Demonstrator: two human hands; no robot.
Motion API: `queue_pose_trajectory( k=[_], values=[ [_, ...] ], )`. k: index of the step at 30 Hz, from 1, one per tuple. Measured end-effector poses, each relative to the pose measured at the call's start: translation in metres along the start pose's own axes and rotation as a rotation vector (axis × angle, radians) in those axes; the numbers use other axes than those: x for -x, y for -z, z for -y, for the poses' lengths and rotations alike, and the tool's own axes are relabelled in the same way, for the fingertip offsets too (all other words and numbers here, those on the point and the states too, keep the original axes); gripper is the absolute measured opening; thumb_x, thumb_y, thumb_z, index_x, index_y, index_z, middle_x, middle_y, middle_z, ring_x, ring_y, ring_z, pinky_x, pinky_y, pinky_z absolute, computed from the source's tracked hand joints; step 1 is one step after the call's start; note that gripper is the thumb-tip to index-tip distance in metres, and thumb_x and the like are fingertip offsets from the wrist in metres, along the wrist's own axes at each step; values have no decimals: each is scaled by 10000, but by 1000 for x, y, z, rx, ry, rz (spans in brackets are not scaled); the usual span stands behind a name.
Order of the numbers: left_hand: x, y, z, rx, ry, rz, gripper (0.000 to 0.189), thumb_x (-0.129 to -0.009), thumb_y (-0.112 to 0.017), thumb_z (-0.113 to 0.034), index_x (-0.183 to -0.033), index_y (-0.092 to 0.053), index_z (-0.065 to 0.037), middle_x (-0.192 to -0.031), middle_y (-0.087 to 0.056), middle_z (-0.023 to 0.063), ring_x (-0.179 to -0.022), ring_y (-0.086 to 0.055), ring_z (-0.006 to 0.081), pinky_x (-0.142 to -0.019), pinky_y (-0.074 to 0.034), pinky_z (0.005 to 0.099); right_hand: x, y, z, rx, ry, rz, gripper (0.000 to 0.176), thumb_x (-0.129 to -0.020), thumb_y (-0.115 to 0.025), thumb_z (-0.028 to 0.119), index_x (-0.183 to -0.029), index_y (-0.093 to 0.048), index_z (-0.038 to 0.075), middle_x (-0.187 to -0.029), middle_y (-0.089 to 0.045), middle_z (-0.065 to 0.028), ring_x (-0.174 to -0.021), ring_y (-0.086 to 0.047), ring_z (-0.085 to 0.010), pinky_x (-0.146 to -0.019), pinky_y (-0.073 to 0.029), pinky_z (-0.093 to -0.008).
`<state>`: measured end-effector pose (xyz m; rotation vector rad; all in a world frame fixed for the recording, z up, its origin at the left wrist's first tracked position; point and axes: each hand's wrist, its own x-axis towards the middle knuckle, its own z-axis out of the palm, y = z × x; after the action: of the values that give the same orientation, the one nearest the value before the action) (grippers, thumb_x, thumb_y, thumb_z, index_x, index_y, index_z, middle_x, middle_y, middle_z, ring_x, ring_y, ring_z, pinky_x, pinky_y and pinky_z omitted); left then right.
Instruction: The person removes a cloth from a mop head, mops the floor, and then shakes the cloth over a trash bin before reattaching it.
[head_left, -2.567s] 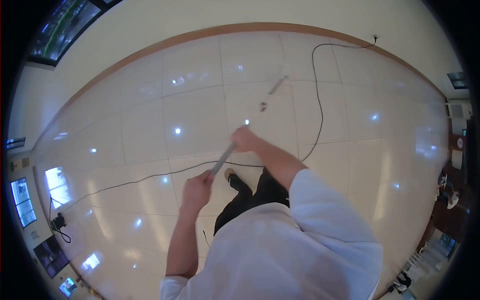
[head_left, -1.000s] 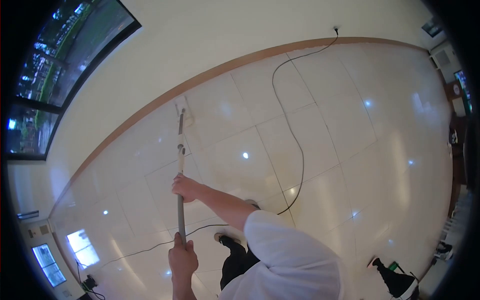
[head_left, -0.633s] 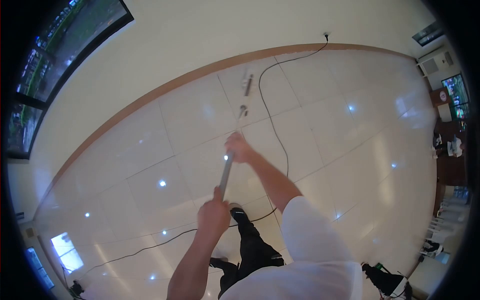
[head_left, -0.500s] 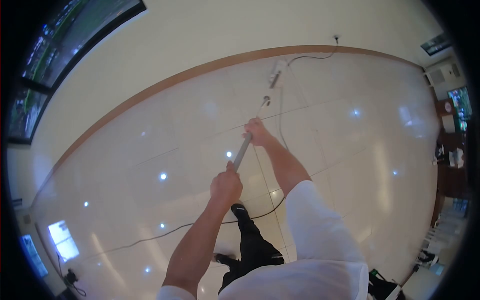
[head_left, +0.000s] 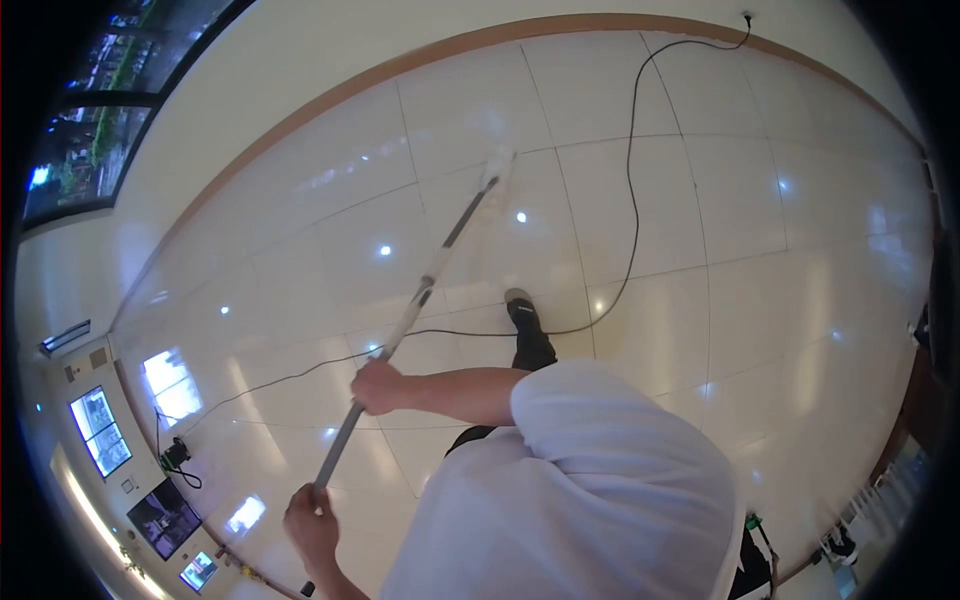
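Observation:
A long-handled mop (head_left: 405, 322) slants across the view, its grey pole running from lower left up to a pale head (head_left: 500, 166) on the tiled floor. The head is blurred. My right hand (head_left: 378, 387) is wrapped round the middle of the pole. Lower down, my left hand (head_left: 312, 525) is closed round the pole near its rear end.
A dark cable (head_left: 634, 170) runs from a wall socket (head_left: 748, 17) across the glossy floor (head_left: 640, 350), passing near my shoe (head_left: 521, 310) and beneath the pole. A brown skirting board (head_left: 400, 62) edges the wall. A small dark object (head_left: 176, 453) with coiled cord lies at left.
Both hands have drawn back toward the lower left with the mop. Its head has come away from the wall, nearer me and left. The view has shifted too, and the pole slants more.

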<state>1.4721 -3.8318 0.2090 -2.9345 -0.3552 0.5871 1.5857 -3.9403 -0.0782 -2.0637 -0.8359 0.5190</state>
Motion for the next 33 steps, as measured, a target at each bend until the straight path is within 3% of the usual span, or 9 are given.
queue_pose_trajectory(
  k=[2, 9, 14, 16, 19, 22, 25, 30, 33],
  values=[
    [19, 9, 26, -110, 51, -220, 268, -907, -701, -298, -815, -721, -46, -653, -647, 145, -565, -621, 349, -530, -475, 433, -1, 10, 38, -2, 26, 22, 154, -689, -694, 278, -700, -720, 127, -688, -675, -125, -728, -672, -330, -789, -500, -457],
    [29, 31, -18, -100, -431, -296, 326, -899, -711, -289, -672, -658, -61, -594, -601, 124, -525, -586, 346, -489, -444, 425, 99, 37, 38, -21, -193, -63, 228, -683, -692, 293, -760, -746, 85, -795, -706, -147, -832, -682, -322, -789, -520, -444],
    [68, -134, -27, 48, -506, -77, 410, -962, -592, -411, -756, -682, -67, -689, -659, 151, -646, -641, 367, -598, -507, 468, 238, -55, -33, 250, -345, -21, 255, -687, -695, 284, -806, -746, 64, -836, -712, -162, -868, -695, -348, -779, -549, -473],
    [106, -188, -32, 124, -448, -65, 388, -963, -590, -409, -805, -689, -69, -691, -659, 155, -682, -652, 366, -616, -512, 466, 261, -84, -34, 312, -357, 61, 261, -695, -698, 285, -818, -745, 59, -848, -715, -165, -872, -698, -349, -776, -554, -473],
    [128, -192, -18, 275, -283, -23, 326, -951, -625, -381, -890, -735, -80, -719, -672, 166, -672, -649, 370, -602, -504, 458, 259, -91, -38, 284, -335, 135, 245, -671, -707, 279, -793, -744, 69, -831, -712, -169, -872, -699, -354, -750, -554, -484],
    [200, -155, 49, 345, -74, 44, 298, -931, -669, -340, -930, -751, -54, -716, -655, 196, -629, -621, 369, -585, -466, 444, 233, -160, 29, 196, -92, 114, 227, -663, -722, 265, -684, -713, 39, -716, -678, -202, -755, -690, -395, -678, -548, -513],
    [268, -130, 115, 283, -1, -57, 314, -929, -681, -302, -931, -739, 7, -632, -616, 179, -522, -547, 288, -514, -409, 401, 216, -192, 127, 112, -18, 156, 223, -675, -727, 269, -732, -721, 54, -809, -702, -166, -824, -692, -361, -732, -558, -481],
    [361, -107, 81, 123, 194, -191, 328, -939, -656, -294, -919, -749, 19, -609, -610, 172, -520, -536, 290, -520, -395, 428, 231, -194, 185, 29, 157, 255, 116, -674, -680, 202, -685, -710, 90, -759, -697, -138, -795, -687, -348, -727, -555, -456],
    [364, -96, 65, 124, 138, -185, 300, -926, -675, -278, -892, -753, 10, -577, -589, 174, -505, -543, 311, -522, -401, 442, 240, -174, 188, 2, 154, 238, 94, -668, -671, 187, -672, -709, 101, -747, -695, -133, -782, -686, -344, -719, -551, -456]
  ],
)
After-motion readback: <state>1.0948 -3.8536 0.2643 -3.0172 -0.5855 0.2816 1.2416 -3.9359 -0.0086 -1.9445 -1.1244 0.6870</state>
